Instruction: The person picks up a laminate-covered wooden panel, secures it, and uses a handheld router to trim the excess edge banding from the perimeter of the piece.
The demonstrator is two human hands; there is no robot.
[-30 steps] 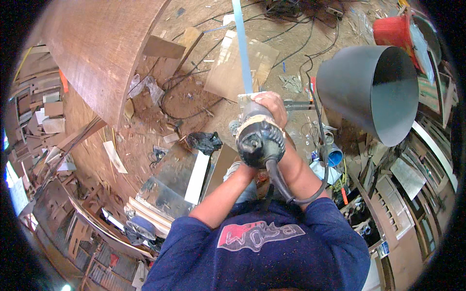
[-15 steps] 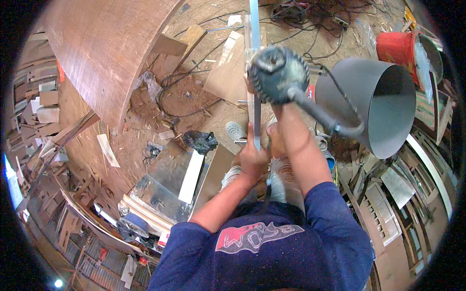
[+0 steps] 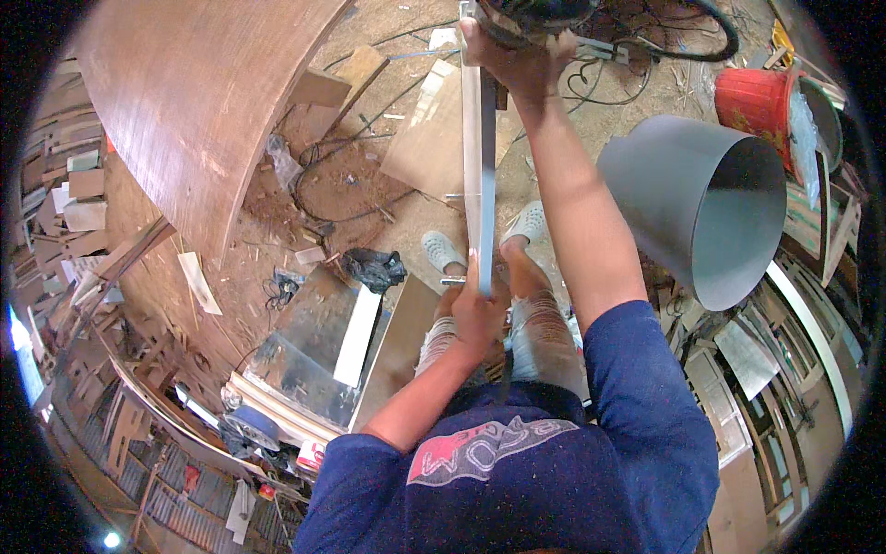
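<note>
My right hand (image 3: pixel 521 65) grips a black power tool (image 3: pixel 535 14) with a thick cord, out at the top of the view on a long narrow strip with a blue-grey straight edge (image 3: pixel 482 166). My left hand (image 3: pixel 478 309) holds the near end of this strip, beside a small metal crossbar (image 3: pixel 452 281). The strip runs away from my body between my legs and feet, which wear pale perforated shoes. A thin plywood sheet (image 3: pixel 420 138) lies beyond my left foot, partly behind the strip.
A large curved plywood panel (image 3: pixel 185 102) fills the upper left. At right stand a big grey cylinder (image 3: pixel 655 203) and a red bucket (image 3: pixel 752 102). Cables, offcuts, a black plastic bag (image 3: pixel 374 270) and a white board (image 3: pixel 360 337) lie around me; stacked scrap wood lines both sides.
My right hand and the tool have moved away from my body along the strip to the top of the view. My left hand, earlier under the tool, now shows at the strip's near end.
</note>
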